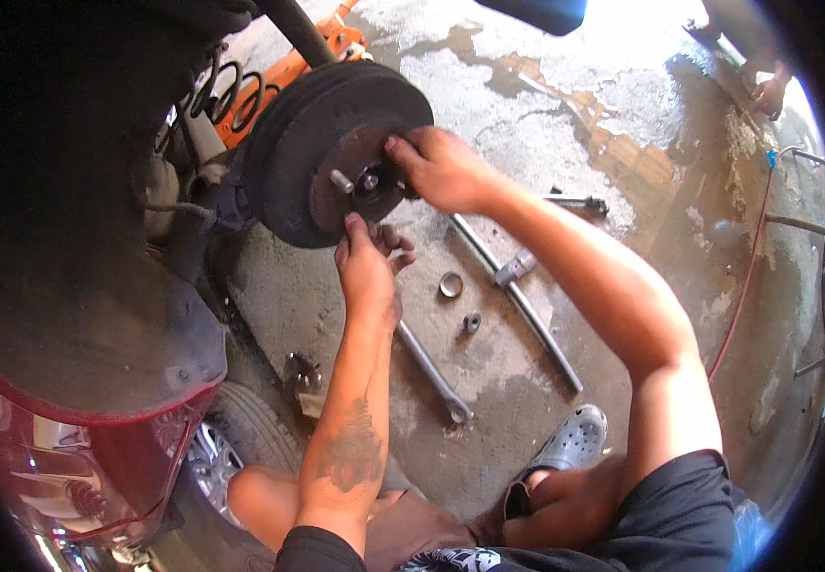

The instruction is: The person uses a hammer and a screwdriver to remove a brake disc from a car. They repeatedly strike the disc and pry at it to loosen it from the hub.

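Observation:
A dark, rusty brake drum [284,162] sits under the raised car at upper left. A bare stud [341,181] sticks out of its face beside the dark centre opening, where a shiny spindle end [370,180] shows. My right hand [446,172] is closed at the drum's right side, a fingertip pressed on the face; its other fingers are partly hidden. Below the centre, my left hand [366,267] has its thumb against the drum's lower face. The other left fingers are loosely bent and apart, with nothing visible in them.
On the stained concrete lie a sliding T-bar [522,305], a ratchet-like tool [579,203], a wrench [431,372], a metal ring [450,285] and a small socket-like part [471,323]. An orange jack [279,81] stands behind the drum. A red hose [746,276] runs at right.

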{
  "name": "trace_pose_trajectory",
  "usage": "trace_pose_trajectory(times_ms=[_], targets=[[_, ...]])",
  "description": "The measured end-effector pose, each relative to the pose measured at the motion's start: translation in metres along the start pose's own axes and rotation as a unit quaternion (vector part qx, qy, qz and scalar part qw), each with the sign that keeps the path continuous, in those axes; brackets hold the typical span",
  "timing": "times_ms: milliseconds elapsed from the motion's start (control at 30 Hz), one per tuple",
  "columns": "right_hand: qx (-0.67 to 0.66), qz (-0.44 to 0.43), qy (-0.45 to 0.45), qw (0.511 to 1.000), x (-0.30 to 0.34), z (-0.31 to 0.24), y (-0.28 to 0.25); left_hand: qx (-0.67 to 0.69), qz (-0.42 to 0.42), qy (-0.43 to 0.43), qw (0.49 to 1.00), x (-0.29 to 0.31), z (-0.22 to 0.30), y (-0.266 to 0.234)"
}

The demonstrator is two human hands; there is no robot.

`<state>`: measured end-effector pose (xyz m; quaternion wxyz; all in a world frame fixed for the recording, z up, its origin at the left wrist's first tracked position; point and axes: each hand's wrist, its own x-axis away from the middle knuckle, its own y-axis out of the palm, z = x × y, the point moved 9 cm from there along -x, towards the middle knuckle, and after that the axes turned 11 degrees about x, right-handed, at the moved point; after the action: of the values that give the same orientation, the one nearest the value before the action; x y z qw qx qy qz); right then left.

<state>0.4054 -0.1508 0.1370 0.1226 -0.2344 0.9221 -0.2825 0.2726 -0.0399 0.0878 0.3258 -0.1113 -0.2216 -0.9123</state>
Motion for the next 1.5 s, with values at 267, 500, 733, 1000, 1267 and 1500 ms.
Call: trace_pose_trajectory(times_ms=[267,500,733,1000,1267,1500], targets=[[0.037,0.108,-0.064,0.991,0.005,-0.023,-0.015,0.029,0.003,-0.025,0.999,-0.003,-0.017,0.007],[0.183,0.11,-0.203,0.956,0.01,-0.067,-0.01,0.111,-0.083,-0.006,0.99,-0.016,-0.04,0.031],[0.208,0.087,-0.224,0.948,0.003,-0.054,0.002,0.195,-0.049,-0.003,0.98,-0.014,-0.042,0.032],[-0.135,-0.192,0.081,0.969,0.025,0.07,0.045,-0.055,-0.125,0.232,0.963,0.042,0.054,0.009],[-0.021,-0.177,0.046,0.983,0.021,0.08,0.007,-0.115,0.017,0.147,0.982,0.035,0.023,-0.074],[-0.153,-0.088,0.044,0.983,0.001,0.052,-0.016,-0.133,0.007,0.283,0.95,0.031,0.06,-0.098]])
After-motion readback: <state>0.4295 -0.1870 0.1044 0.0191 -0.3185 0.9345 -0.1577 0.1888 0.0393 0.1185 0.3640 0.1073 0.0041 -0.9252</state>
